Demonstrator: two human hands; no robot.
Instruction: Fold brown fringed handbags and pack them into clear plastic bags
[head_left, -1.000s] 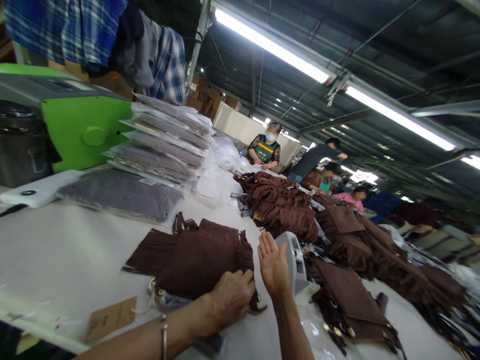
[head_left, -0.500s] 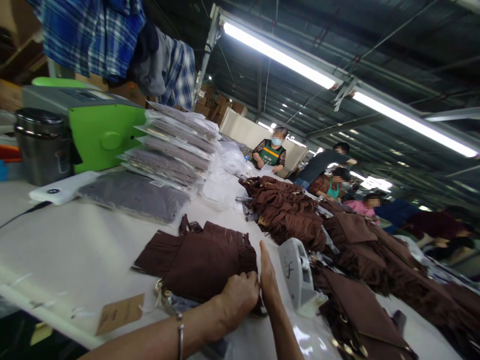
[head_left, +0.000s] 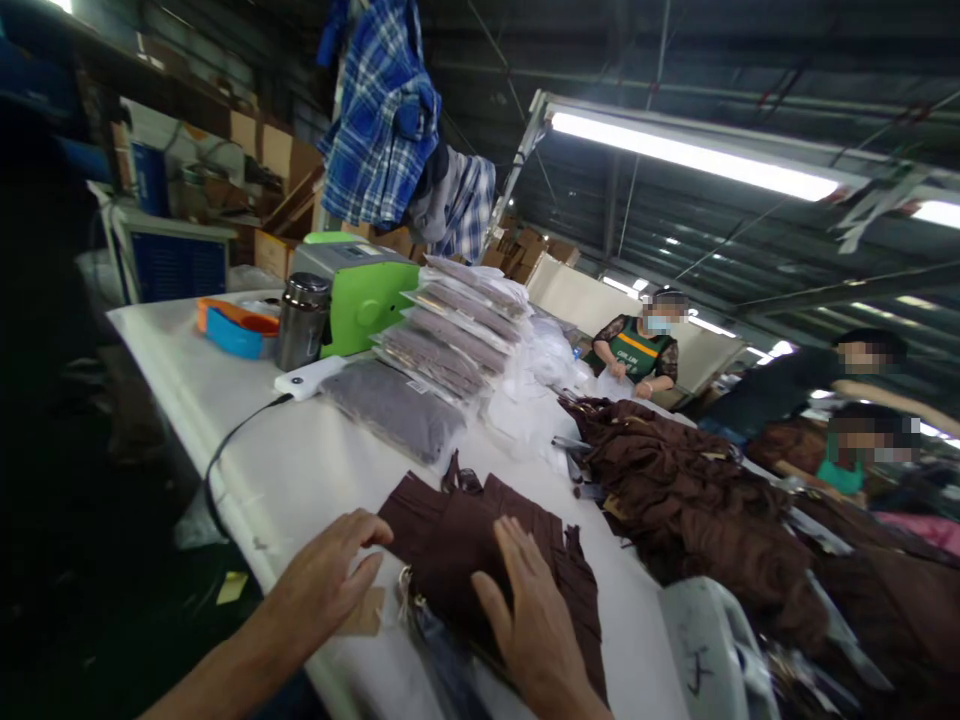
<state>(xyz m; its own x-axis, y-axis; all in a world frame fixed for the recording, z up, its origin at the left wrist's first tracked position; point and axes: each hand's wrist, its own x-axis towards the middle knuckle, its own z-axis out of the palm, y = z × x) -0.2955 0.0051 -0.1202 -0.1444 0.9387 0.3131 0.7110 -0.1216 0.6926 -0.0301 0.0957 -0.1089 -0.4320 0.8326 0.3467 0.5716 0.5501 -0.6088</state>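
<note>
A folded dark brown garment [head_left: 469, 550] lies on the white table in front of me, with straps or ties at its upper edge. My right hand [head_left: 532, 610] rests flat over its middle, thumb apart from the fingers. Near the garment's left edge hovers my left hand [head_left: 334, 565], fingers slightly bent and spread from the thumb; whether the fingertips touch the cloth is unclear. A brown card tag [head_left: 366, 612] sits below the left hand, partly covered. Pale cord [head_left: 406, 590] and a clear plastic piece show at the garment's lower edge.
Bagged garments [head_left: 457, 345] are stacked behind, beside a white power bank [head_left: 309, 377], a steel flask [head_left: 302, 322] and a green machine [head_left: 367, 300]. A tape dispenser [head_left: 709, 640] and brown garments [head_left: 697, 500] fill the right. A masked co-worker [head_left: 634, 350] stands at the far side.
My left hand has left the garment's right edge, opened and moved to its left edge. My right hand has gone from upright beside the edge to flat on top. The view has turned left.
</note>
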